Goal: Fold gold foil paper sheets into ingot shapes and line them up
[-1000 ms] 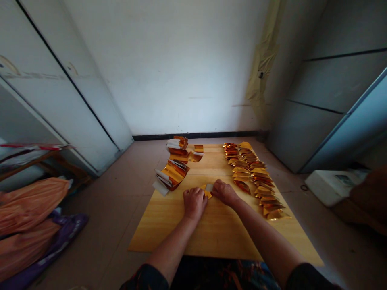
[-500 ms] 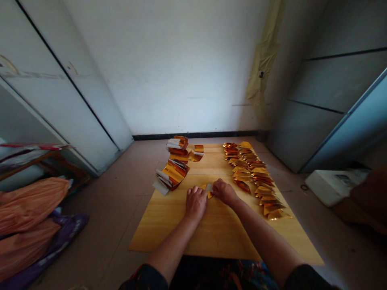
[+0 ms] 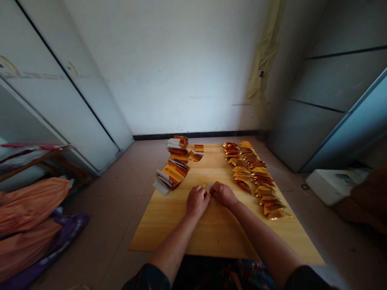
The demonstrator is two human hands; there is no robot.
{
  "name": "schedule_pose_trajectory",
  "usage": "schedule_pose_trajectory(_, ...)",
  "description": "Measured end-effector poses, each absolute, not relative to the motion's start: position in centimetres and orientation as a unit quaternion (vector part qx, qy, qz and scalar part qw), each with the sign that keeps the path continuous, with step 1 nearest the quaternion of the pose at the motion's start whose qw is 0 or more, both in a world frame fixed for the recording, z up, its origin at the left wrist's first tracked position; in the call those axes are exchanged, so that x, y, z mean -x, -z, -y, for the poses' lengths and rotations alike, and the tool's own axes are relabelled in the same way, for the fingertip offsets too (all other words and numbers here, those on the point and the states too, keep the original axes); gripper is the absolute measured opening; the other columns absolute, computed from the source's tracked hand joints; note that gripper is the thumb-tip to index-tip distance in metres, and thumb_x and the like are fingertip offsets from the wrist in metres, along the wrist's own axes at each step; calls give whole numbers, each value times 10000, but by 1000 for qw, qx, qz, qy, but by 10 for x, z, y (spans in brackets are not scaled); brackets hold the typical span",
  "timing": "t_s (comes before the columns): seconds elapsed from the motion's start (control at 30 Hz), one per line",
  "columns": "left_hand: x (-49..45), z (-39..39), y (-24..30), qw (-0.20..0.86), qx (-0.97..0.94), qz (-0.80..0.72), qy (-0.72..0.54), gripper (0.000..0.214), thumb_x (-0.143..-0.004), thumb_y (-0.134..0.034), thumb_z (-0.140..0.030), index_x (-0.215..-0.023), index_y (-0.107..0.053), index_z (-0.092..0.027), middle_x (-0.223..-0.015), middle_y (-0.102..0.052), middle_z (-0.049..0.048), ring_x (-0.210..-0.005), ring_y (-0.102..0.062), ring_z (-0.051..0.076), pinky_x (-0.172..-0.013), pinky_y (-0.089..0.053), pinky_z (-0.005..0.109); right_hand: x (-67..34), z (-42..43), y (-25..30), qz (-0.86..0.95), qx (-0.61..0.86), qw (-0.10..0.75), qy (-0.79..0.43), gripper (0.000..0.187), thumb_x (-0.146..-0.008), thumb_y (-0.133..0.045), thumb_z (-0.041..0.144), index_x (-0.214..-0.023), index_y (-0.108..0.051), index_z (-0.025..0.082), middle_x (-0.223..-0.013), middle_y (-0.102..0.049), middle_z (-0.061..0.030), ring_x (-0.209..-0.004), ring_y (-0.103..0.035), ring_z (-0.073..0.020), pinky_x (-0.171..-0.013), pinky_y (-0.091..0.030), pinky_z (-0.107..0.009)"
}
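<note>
Between my two hands, on the wooden board, lies a small piece of gold foil paper (image 3: 208, 187) with its pale grey side partly showing. My left hand (image 3: 197, 200) grips its left part, with fingers curled. From the right, my right hand (image 3: 224, 194) pinches the same paper, its fingertips close to those of the left. Most of the paper is hidden under the fingers. Unfolded foil sheets (image 3: 173, 174) lie in curled stacks at the left. Rows of folded gold foil pieces (image 3: 242, 174) run down the right side.
The wooden board (image 3: 169, 229) rests low before me, near a white wall (image 3: 187, 72). Pale cabinets (image 3: 60, 88) stand at the left, with orange cloth (image 3: 33, 205) below. On the right floor sits a white box (image 3: 328, 186).
My hands have drawn closer together over the foil paper, and less of it shows now. The stacks and folded rows are unmoved.
</note>
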State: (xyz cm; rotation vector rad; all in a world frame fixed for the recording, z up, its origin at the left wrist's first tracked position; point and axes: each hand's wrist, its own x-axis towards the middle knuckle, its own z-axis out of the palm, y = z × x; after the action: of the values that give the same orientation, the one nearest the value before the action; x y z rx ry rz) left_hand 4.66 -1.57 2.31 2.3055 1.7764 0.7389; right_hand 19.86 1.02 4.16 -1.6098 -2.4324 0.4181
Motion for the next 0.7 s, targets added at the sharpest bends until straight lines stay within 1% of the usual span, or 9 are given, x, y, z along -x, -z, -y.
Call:
schedule_pose_trajectory(0.07, -51, 15, -22, 60, -756, -604, -243, 127, -794, -602, -277, -710, -577, -184, -804, -587, 40, -824, -523, 178, -750, -397, 289, -199, -10, -42, 821, 543, 99, -143, 246, -857, -455, 174, -893, -695, 215, -936, -650, -44, -831, -614, -135, -706, -405, -201)
schedule_pose_trajectory(0.13, -53, 16, -20, 48, -752, -612, -241, 120, -777, -624, -277, -720, -570, -185, -808, -578, 38, -831, -514, 183, -751, -391, 293, -200, -10, -43, 822, 541, 102, -146, 232, -849, -470, 173, -891, -695, 210, -936, -650, -46, -822, -614, -137, -699, -406, -203)
schedule_pose_trajectory(0.33, -57, 19, -20, 55, -739, -628, -237, 103, -748, -652, -240, -735, -562, -191, -834, -566, 32, -849, -501, 181, -752, -378, 289, -201, -14, -41, 817, 537, 125, -170, 199, -834, -497, 162, -860, -692, 188, -901, -652, -54, -801, -602, -136, -701, -410, -204)
schedule_pose_trajectory(0.47, -58, 20, -21, 72, -729, -638, -238, 75, -744, -646, -201, -736, -572, -194, -858, -570, 30, -882, -499, 181, -784, -377, 288, -202, -20, -32, 809, 537, 148, -186, 152, -811, -538, 168, -849, -686, 173, -878, -647, -55, -799, -590, -137, -694, -410, -203)
schedule_pose_trajectory(0.6, -60, 21, -24, 82, -720, -650, -227, 51, -754, -627, -177, -785, -594, -200, -891, -575, 36, -908, -498, 185, -808, -373, 294, -204, -23, -29, 804, 536, 160, -200, 149, -791, -546, 142, -849, -681, 166, -868, -641, -55, -794, -580, -133, -696, -406, -199)
schedule_pose_trajectory(0.7, -62, 23, -28, 76, -724, -653, -211, 99, -767, -609, -173, -855, -611, -216, -919, -577, 39, -914, -496, 191, -798, -372, 298, -205, -22, -31, 797, 540, 170, -209, 154, -767, -551, 118, -843, -679, 159, -860, -636, -56, -788, -574, -134, -701, -408, -201)
